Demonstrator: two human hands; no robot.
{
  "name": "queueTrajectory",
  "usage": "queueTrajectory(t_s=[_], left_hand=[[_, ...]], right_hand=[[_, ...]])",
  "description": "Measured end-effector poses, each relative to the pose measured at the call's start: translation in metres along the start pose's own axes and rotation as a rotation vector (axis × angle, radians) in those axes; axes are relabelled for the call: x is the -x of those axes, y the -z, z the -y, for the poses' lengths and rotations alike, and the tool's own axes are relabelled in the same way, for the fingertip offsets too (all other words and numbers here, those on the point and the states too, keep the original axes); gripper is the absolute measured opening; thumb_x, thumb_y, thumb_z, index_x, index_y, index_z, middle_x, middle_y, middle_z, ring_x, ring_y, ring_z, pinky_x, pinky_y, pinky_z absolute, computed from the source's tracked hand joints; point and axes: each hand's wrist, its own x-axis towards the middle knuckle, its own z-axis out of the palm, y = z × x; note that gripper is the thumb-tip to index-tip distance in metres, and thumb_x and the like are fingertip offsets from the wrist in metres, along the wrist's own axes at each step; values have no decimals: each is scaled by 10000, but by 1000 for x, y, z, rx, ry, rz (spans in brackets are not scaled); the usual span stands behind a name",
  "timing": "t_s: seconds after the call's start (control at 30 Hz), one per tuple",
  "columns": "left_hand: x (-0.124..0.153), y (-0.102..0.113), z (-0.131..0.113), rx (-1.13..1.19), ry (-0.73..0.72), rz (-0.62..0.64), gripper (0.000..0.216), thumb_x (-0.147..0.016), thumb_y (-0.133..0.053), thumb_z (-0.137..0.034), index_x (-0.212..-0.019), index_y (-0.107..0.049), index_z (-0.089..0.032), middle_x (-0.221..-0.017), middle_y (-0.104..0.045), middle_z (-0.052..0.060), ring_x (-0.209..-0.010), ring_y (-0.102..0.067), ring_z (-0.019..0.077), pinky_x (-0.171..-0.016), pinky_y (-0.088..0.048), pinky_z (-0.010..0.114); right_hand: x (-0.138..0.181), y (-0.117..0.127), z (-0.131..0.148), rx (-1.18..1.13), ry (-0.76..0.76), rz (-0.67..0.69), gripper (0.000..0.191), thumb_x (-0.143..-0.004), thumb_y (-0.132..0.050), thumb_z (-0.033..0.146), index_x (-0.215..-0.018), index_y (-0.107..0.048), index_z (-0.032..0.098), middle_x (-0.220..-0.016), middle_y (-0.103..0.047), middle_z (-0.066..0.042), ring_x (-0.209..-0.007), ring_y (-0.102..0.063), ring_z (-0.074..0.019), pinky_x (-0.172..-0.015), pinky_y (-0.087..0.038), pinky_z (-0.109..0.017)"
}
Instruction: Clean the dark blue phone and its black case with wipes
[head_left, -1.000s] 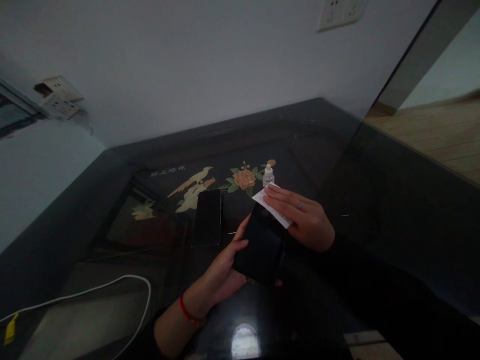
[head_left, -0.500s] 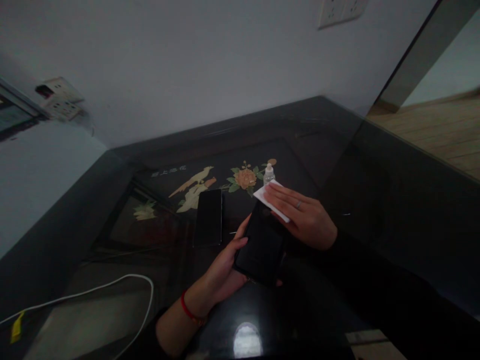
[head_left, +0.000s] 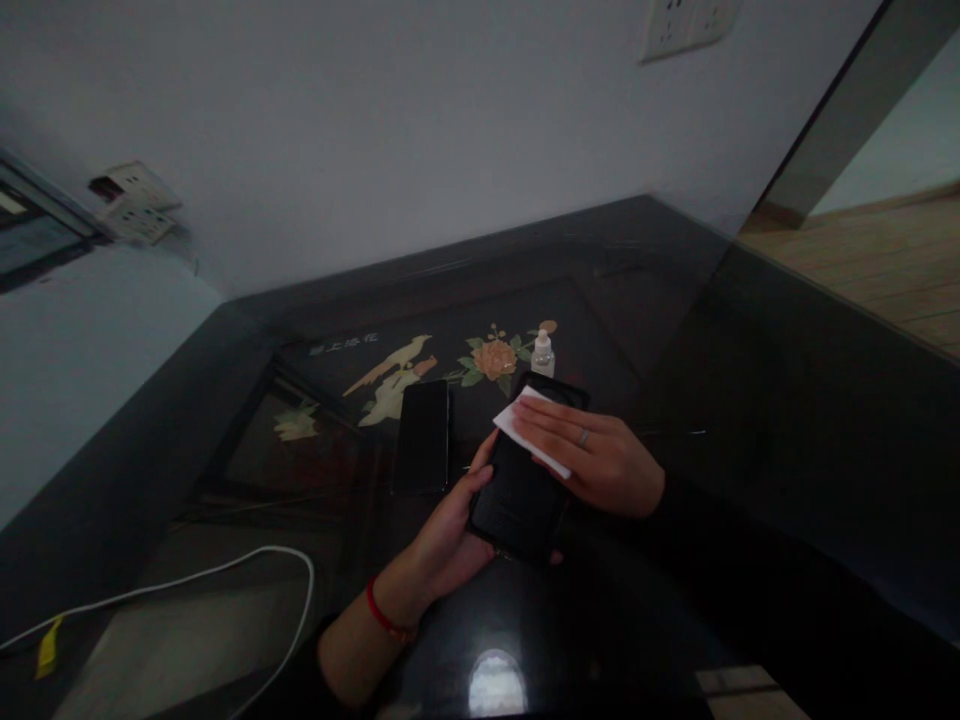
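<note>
The left hand [head_left: 454, 535] had its grip around the lower part of a black, rectangular, rimmed slab like a phone or phone case [head_left: 517, 505], thumb on one long edge and fingertips showing at the opposite edge, apparently above the dark, glossy worktop [head_left: 660, 300]. The right hand [head_left: 600, 460] held a folded white cloth or tissue [head_left: 511, 422] against the slab's upper half, fingers laid together over it; whether its thumb pinched too was hidden. The likeliest mishap was a slip: the slab's far end had no visible support from beneath, so a hard push there could have levered it out of the left grip and dropped it on the hard surface. A long stroke outward might also have knocked over the small clear bottle with a white top [head_left: 542, 360], upright just beyond that end. That bottle was the one plain container in view (its top looked fitted, though how full it was, in such dim light, I could not tell). A second black, flat, rectangular phone [head_left: 422, 437] lay to the left, near enough to be struck by a falling slab.
</note>
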Motion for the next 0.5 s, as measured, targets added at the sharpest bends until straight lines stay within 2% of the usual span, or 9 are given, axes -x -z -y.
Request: queueTrajectory(t_s=[0.1,0.27,0.33,0.4,0.5], left_hand=[[-1,1,-2,15,-4,-22,596,-934,-475,-363,-1472,-226,-436,-1355,-547,94,-1149,-581,351,-808,-511,617],[0,0,-5,-22,24,93,587,-907,-505,-462,-1450,-283,-443,-1345,-564,99,-1088,-621,396,-784,-518,571],[-1,0,-4,-11,29,61,577,-903,-501,-486,-1445,-330,-391,-1270,-614,107,-1049,-642,366,-783,-523,549],[-3,2,-3,25,13,-11,560,-900,-513,-474,-1428,-386,-337,-1179,-658,95,-957,-670,290,-809,-525,503],[-5,2,-2,75,-47,-90,528,-893,-544,-433,-1398,-437,-324,-1100,-682,52,-852,-667,203,-832,-522,427]], right_hand=[[1,-1,2,-36,49,15,399,-914,-508,97,-1310,-530,47,-1288,-615,-184,-1315,-477,-247,-1027,-514,-405],[3,4,-7,43,-111,-85,434,-917,-482,65,-1349,-505,97,-1283,-622,-175,-1289,-510,-237,-1039,-501,-431],[2,1,-1,-9,-40,-48,398,-931,-472,95,-1324,-519,60,-1278,-621,-191,-1305,-490,-245,-1045,-496,-427],[1,-4,10,-94,82,22,363,-952,-433,126,-1278,-542,11,-1271,-621,-208,-1324,-465,-255,-1049,-493,-415],[1,-9,19,-151,166,63,356,-969,-380,137,-1235,-565,-11,-1250,-633,-213,-1322,-465,-256,-1042,-500,-393]])
